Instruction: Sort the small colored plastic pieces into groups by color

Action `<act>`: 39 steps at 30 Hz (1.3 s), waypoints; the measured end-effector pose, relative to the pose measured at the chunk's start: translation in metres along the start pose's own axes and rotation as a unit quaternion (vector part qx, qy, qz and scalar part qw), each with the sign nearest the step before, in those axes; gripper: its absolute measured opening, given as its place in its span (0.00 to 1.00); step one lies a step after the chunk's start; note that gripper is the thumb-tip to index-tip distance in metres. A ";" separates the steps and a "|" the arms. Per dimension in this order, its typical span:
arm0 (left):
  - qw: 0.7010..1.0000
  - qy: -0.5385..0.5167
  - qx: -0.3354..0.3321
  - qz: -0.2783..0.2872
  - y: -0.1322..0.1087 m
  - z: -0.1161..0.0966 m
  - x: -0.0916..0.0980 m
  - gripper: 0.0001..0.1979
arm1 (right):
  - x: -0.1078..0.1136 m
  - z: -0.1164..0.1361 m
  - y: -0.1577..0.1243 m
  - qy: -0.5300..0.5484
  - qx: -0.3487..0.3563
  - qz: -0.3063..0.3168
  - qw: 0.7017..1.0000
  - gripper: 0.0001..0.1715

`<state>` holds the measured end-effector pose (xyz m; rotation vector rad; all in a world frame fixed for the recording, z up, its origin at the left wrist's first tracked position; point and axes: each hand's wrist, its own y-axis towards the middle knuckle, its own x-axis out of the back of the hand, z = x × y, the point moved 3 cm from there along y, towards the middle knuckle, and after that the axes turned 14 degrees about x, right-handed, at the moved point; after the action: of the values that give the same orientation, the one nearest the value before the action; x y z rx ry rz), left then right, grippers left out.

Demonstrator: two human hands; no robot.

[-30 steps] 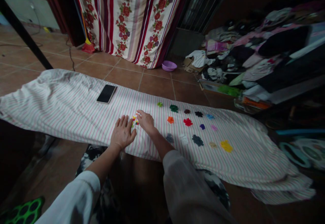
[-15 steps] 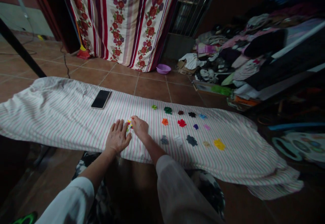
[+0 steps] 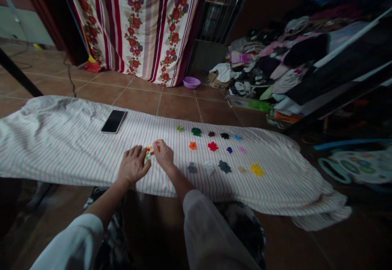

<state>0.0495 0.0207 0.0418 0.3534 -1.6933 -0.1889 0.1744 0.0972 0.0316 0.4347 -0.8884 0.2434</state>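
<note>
A striped cloth (image 3: 61,147) lies across the tiled floor. My left hand (image 3: 132,166) rests flat on it with fingers spread, beside a small heap of mixed coloured pieces (image 3: 149,151). My right hand (image 3: 163,156) is curled with its fingertips at that heap; what it pinches is too small to make out. To the right lie several small piles sorted by colour: green (image 3: 196,131), orange (image 3: 192,145), red (image 3: 212,146), dark blue (image 3: 224,166), yellow (image 3: 256,169).
A black phone (image 3: 113,121) lies on the cloth at the back left. A flowered curtain (image 3: 143,25) hangs behind, with a purple bowl (image 3: 191,82) on the floor. A heap of clothes (image 3: 290,66) fills the right side.
The view has drifted, so everything sits a little further left and lower. My left fingers have bent slightly toward the mixed heap; my right hand stays at it.
</note>
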 end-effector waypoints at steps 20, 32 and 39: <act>1.000 -0.017 0.023 -0.010 0.000 0.003 -0.003 0.20 | 0.071 -0.078 -0.012 0.201 0.014 -0.184 0.962 0.15; 0.999 -0.020 0.011 -0.033 0.000 0.005 -0.007 0.20 | 0.107 -0.158 -0.031 0.106 -0.056 -0.211 0.970 0.17; 0.999 -0.012 0.006 -0.036 0.000 0.005 -0.007 0.19 | 0.104 -0.171 -0.033 0.037 -0.026 -0.207 0.977 0.17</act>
<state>0.0458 0.0228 0.0342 0.4230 -1.7073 -0.2377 0.3691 0.1493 0.0110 0.5477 -0.7101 -0.1445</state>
